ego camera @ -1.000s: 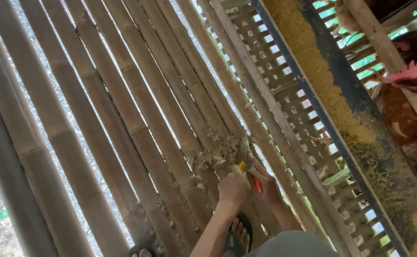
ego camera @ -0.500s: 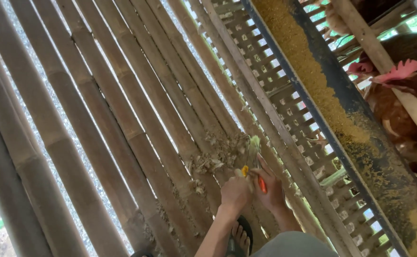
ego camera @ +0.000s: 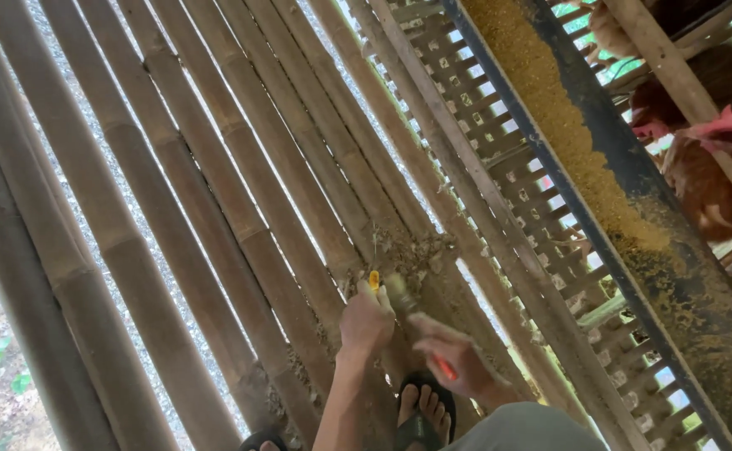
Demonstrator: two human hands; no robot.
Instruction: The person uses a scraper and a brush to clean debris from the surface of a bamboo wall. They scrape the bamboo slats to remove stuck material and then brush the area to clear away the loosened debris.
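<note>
The left hand (ego camera: 366, 320) has its fingers closed around a small yellow-tipped tool (ego camera: 373, 279) whose tip pokes out on the far side, just short of the debris clump (ego camera: 412, 255) caked on the bamboo slat floor (ego camera: 215, 209). The right hand (ego camera: 453, 359), nearer and to the right, grips a red-handled tool (ego camera: 443, 365). That tool's long axis runs far-left toward the same clump, its blurred head (ego camera: 399, 292) lying just right of the left hand.

A floor of long bamboo poles (ego camera: 174, 209) runs diagonally, daylight showing through the gaps between them. To the right lies a wooden lattice panel (ego camera: 508, 167), then a dark feed trough (ego camera: 566, 125) holding yellow feed. Beyond it, brown hens (ego camera: 708, 184) stand behind wooden bars.
</note>
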